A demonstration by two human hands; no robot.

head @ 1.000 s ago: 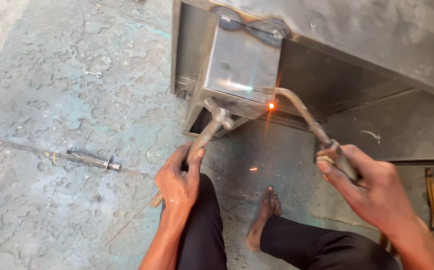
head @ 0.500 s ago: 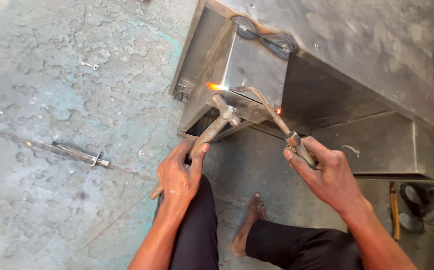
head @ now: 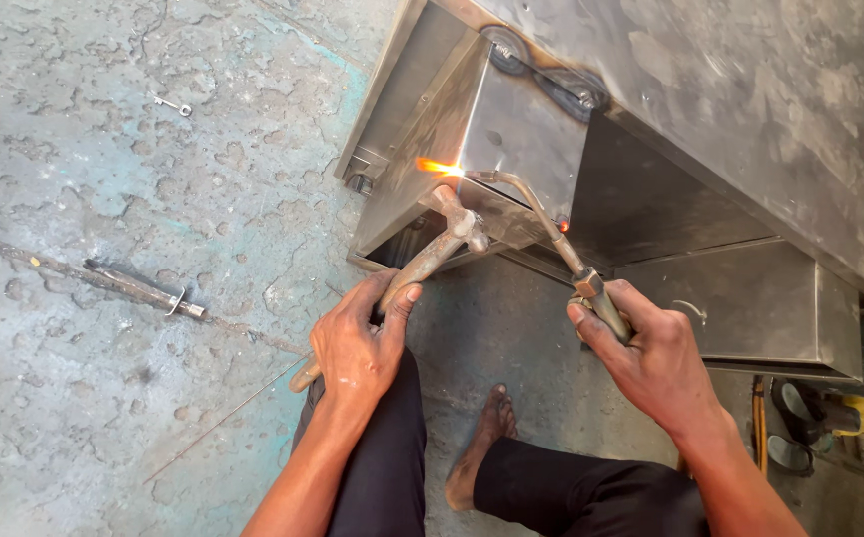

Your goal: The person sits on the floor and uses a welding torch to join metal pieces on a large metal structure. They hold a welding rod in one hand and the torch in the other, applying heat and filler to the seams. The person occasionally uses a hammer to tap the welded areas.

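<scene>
Legs in black trousers (head: pixel 392 467) and a bare foot (head: pixel 481 447) occupy the near edge, the person squatting on the concrete floor (head: pixel 103 199). Left hand (head: pixel 357 348) is wrapped shut around the shaft of a hammer (head: pixel 422 268), gripping near its lower end, the head raised against the lower corner of the box. Right hand (head: pixel 651 358) is closed on the brass handle of a torch (head: pixel 591 293), whose thin bent tube runs up and left to a small orange flame (head: pixel 439 167) at the box's edge; a second glowing spot (head: pixel 562 226) shows lower on the seam. The hands are well apart, each clamped on its own tool. Judged from its build, the torch is light and rigid, safe to hold only at the handle, since tube and tip are likely hot; the hammer is stiff and head-heavy, best gripped low on the shaft. Beyond stands the steel box (head: pixel 511 129), part of a larger sheet-metal cabinet (head: pixel 750 109), probably heavy, sharp-edged and hot near the flame. To the left on the floor lie a metal rod (head: pixel 133 288) and, farther off, a small key (head: pixel 171 103).
</scene>
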